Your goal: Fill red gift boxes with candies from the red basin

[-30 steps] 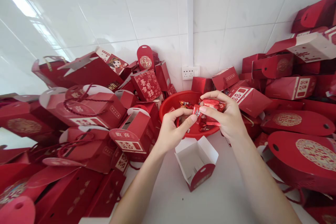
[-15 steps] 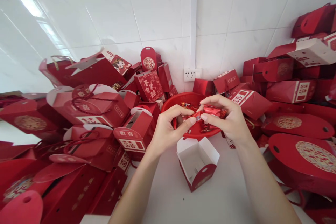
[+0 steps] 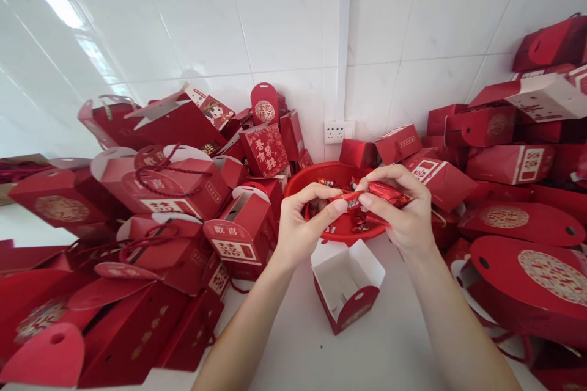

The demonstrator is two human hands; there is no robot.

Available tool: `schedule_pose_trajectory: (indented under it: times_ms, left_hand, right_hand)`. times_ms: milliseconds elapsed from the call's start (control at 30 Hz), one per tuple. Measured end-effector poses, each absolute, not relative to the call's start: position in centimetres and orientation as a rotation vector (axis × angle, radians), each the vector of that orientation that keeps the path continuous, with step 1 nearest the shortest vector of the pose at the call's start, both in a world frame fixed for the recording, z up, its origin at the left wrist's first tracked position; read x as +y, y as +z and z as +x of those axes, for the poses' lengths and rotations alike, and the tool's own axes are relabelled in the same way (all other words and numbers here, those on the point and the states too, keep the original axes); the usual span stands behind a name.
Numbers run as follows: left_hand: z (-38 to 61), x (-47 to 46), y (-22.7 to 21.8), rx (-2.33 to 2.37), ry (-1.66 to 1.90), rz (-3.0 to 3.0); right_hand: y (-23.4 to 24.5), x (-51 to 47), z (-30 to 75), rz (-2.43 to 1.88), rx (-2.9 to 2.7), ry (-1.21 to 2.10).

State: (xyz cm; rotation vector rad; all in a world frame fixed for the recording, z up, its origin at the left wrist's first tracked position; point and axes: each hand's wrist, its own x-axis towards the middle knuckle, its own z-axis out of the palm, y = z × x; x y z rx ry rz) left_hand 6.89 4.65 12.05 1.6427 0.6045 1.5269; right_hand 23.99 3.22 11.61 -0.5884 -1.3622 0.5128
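Packets (image 3: 389, 194) half hidden by left hand (image 3: 300, 229), right hand (image 3: 406, 220)

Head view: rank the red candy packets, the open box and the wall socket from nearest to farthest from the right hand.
1. The red candy packets: held in the right hand, pinched too by the left hand.
2. The open box: standing just below the hands, slightly left.
3. The wall socket: on the tiled wall, behind the red basket.

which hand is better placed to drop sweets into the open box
Right hand, probably: it grips the bundle of red sweets close to the open box, while the left hand only pinches one wrapper end.
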Motion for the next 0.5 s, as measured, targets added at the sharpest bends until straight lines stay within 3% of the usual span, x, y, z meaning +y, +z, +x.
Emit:
schedule_pose_trajectory:
  times_ms: [500]
  left_hand:
    - [7.0, 4.6, 12.1, 0.534, 1.527, 1.683]
  right_hand:
    - [12.5, 2.5, 24.9, -0.684, -1.431, 0.563]
